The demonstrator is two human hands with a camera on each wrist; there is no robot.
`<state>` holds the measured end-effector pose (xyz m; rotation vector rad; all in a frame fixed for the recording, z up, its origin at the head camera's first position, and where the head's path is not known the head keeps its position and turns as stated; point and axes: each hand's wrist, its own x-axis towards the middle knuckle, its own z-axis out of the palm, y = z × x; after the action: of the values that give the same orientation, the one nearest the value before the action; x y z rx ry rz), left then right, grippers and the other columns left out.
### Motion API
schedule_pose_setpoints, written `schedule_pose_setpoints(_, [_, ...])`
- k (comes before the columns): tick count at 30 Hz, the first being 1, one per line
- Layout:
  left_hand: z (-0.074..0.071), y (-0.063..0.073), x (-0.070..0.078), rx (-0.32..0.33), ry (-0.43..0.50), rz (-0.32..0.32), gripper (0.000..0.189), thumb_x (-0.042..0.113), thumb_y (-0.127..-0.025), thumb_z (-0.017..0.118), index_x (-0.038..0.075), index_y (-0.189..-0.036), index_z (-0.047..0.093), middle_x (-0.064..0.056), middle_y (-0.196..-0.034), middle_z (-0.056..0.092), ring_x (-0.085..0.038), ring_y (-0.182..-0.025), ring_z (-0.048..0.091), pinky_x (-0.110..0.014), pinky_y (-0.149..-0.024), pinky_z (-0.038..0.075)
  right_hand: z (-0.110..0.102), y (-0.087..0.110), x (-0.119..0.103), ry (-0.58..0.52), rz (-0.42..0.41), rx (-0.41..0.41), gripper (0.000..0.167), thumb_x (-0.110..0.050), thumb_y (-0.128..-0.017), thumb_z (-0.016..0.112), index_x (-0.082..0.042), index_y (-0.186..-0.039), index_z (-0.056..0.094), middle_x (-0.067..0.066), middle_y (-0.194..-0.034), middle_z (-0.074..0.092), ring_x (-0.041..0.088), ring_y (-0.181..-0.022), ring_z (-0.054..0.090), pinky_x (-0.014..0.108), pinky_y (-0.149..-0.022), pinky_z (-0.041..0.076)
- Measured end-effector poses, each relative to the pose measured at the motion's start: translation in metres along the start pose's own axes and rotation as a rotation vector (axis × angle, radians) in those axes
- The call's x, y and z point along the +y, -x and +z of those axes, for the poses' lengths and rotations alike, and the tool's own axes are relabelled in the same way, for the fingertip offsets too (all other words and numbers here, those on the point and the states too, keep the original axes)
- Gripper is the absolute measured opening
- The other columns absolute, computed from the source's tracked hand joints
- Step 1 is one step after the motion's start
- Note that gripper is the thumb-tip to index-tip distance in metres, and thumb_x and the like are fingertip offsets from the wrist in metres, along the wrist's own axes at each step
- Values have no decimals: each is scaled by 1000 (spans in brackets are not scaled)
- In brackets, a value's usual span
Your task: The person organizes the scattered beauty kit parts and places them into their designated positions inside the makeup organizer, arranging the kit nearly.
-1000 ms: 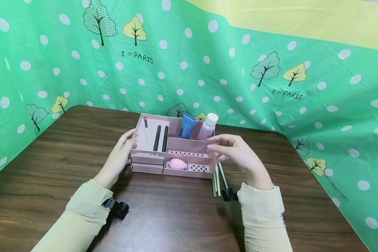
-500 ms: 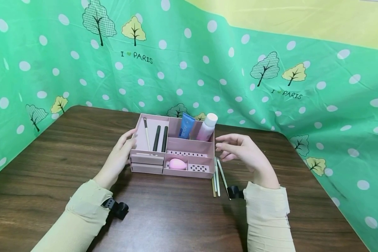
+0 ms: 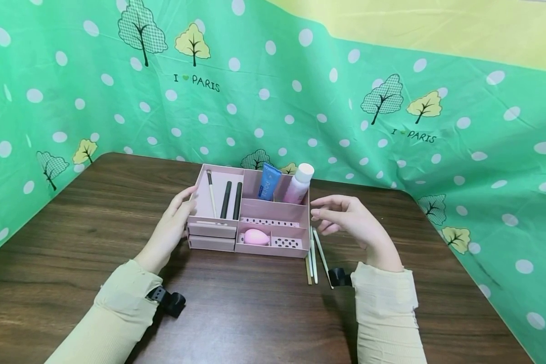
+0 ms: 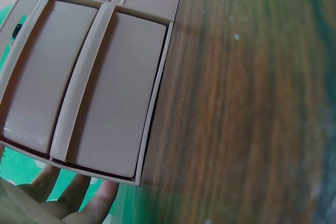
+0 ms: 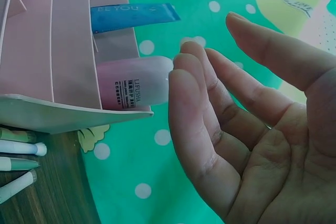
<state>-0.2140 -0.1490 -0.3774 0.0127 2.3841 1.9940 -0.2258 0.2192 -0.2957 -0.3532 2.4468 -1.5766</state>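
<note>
As the head camera looks down, a pink organizer (image 3: 273, 208) stands on the dark wood table (image 3: 236, 313) near its far edge, with a green dotted cloth (image 3: 255, 65) hanging behind. The left hand (image 3: 170, 225) touches its left side, fingers extended rather than curled around it. The right hand (image 3: 348, 215) is just beside the right wall, loosely bent and holding nothing; whether a fingertip brushes that wall, I cannot tell. The left tray holds a brush (image 3: 212, 194) and two black sticks (image 3: 232, 200); a blue tube (image 3: 269, 183) and a white-capped bottle (image 3: 299, 185) lean in the back compartments, and a pink sponge (image 3: 257, 237) sits at the front. Slim handles (image 3: 314, 260) lie along the right side, their far ends close under the right hand; a black wrist device (image 3: 338, 277) partly hides the near end of one.

From the left wrist, two drawers (image 4: 118, 93) fill the organizer's end, both pushed in, and fingers (image 4: 100, 203) rest along the side below them, spread slightly apart.

From the right wrist, the thumb stands well away from the bent fingers, which appear near the bottle's cap. Several handle ends poke out beside the organizer's wall.
</note>
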Motion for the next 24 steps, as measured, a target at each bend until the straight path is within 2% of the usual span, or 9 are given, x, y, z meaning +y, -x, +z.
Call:
schedule_pose_setpoints(7, [0,0,-1,1,-1,-2,54,41,-105,32,32,-157,23,-16,-154,31,-28,-128,37,-34,-85,42,2,-2,1,8,-3,-24,44,-8,-93,65,16,-128,54,0,-89,72,14,-70,68,31,-68,59])
schedule_pose_setpoints(14, [1,1,0,-4,37,5,54,38,-105,33,30,-157,24,-12,-159,26,-29,-122,45,-32,-85,46,6,-3,-2,50,5,-28,42,-10,-93,65,13,-127,56,16,-97,72,14,-70,67,31,-68,59])
schedule_pose_setpoints(20, [1,1,0,-2,33,5,54,38,-105,33,30,-157,24,-13,-159,27,-28,-119,46,-31,-84,46,12,-4,-5,95,28,-35,43,-14,-93,67,9,-128,58,-1,-87,70,17,-73,67,31,-69,58])
schedule_pose_setpoints(24, [1,1,0,0,30,5,54,38,-105,33,30,-157,24,-12,-159,26,-28,-121,45,-32,-84,45,17,-7,-5,113,29,-46,43,-15,-92,69,8,-128,58,-3,-83,70,17,-73,66,31,-69,58])
